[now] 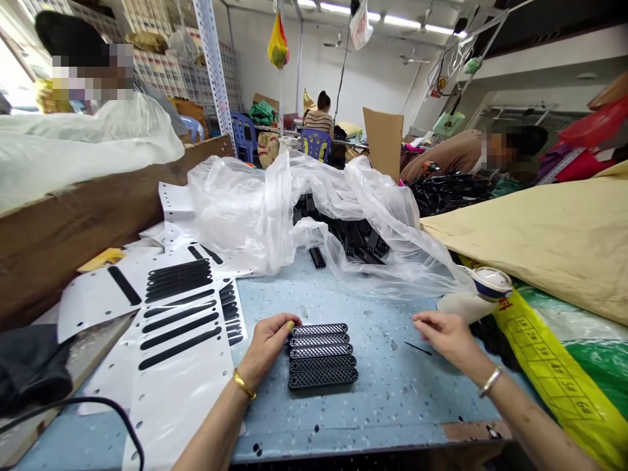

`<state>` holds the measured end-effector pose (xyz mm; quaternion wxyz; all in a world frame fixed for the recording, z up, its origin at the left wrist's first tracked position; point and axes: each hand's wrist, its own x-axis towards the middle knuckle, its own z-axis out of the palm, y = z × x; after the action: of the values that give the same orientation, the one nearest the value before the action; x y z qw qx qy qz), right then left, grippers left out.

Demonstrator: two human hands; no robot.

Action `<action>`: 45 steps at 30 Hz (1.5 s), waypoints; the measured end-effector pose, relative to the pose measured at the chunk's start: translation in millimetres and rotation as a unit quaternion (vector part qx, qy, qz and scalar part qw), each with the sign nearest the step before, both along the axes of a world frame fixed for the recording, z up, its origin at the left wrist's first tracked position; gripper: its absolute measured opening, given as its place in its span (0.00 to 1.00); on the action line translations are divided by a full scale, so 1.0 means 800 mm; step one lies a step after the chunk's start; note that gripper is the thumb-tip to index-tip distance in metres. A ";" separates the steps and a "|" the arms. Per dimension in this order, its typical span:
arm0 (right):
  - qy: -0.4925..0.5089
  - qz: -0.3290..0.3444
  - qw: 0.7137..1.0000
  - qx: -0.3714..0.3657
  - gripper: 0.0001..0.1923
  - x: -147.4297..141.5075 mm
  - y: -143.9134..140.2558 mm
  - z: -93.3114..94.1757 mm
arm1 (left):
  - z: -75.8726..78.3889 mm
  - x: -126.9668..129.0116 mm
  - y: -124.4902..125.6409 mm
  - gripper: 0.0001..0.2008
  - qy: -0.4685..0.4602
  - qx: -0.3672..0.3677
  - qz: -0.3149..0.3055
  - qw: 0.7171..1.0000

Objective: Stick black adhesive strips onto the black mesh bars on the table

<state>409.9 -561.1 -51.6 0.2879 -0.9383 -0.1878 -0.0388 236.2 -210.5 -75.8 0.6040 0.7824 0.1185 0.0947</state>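
Note:
Several oblong black plastic pieces with a lattice surface (pixel 322 356) lie side by side in a row on the blue speckled table. My left hand (pixel 269 340) is at the row's far left corner, thumb and fingers closed against the end of the pieces. To the right, apart from the row, my right hand (pixel 444 333) hovers low with its fingertips pinched together. Whatever they may hold is too small to make out. Just below those fingertips a thin black strip (pixel 418 348) lies on the table.
White sheets with black strips (pixel 179 333) cover the left side. Behind, a clear plastic bag (pixel 245 216) spills black plastic parts (pixel 363 239). A white cup with a dark blue band (pixel 490 282) lies right, beside a yellow printed sack (pixel 554 366). Other people sit or bend farther back.

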 end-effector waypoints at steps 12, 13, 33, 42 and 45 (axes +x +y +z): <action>0.042 0.354 0.934 -0.026 0.07 -0.115 0.218 -0.007 | -0.004 0.000 0.002 0.15 -0.001 -0.037 0.007 0.999; 0.038 0.361 0.930 -0.046 0.07 -0.116 0.221 -0.007 | -0.004 0.000 0.002 0.15 0.000 -0.038 0.006 0.999; 0.120 0.102 0.983 0.093 0.09 -0.035 0.094 0.007 | 0.000 0.000 0.006 0.18 0.033 0.007 -0.009 0.999; 0.016 -0.091 0.992 -0.082 0.11 0.032 -0.066 0.003 | -0.012 0.014 0.012 0.24 0.049 0.016 0.003 0.999; -0.014 -0.083 0.989 -0.125 0.09 0.025 -0.069 -0.004 | -0.006 0.009 0.005 0.21 0.033 0.027 -0.004 0.999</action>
<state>429.5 -616.1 -54.5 0.1612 -0.9786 -0.1170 -0.0523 243.4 -206.6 -80.6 0.5784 0.8019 0.1324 0.0697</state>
